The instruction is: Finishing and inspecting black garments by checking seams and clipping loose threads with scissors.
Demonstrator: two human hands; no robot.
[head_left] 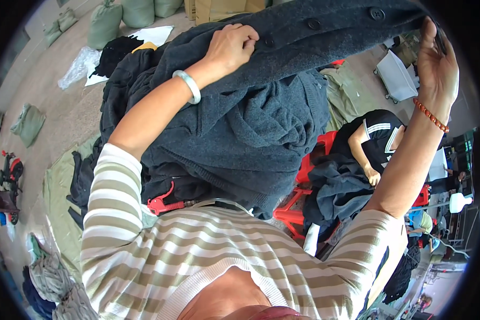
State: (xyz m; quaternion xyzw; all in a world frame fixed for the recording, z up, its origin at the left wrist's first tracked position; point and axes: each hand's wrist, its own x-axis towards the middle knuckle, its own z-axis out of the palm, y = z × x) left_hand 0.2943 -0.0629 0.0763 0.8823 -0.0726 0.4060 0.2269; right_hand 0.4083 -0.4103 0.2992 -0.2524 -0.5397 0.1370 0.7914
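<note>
A dark grey knitted cardigan (325, 50) with black buttons along its edge is stretched between my two hands at the top of the view. My left hand (232, 48), its fingers curled closed, grips the buttoned edge near one button. At the far right, my right hand (437, 64) pinches the band's other end between thumb and fingers. Beneath the cardigan lies a heaped pile of dark grey knitwear (224, 138). A red air blow gun (162, 204) rests between the pile and my body, with a hose beside it.
To the right, a person (378, 138) in black sits bent over dark garments (336, 181) beside red plastic stools (290, 213). A white wheeled bin (397, 74) stands beyond. Stuffed sacks (105, 24) and cardboard boxes (221, 9) are at the back. Clothes (50, 277) lie at lower left.
</note>
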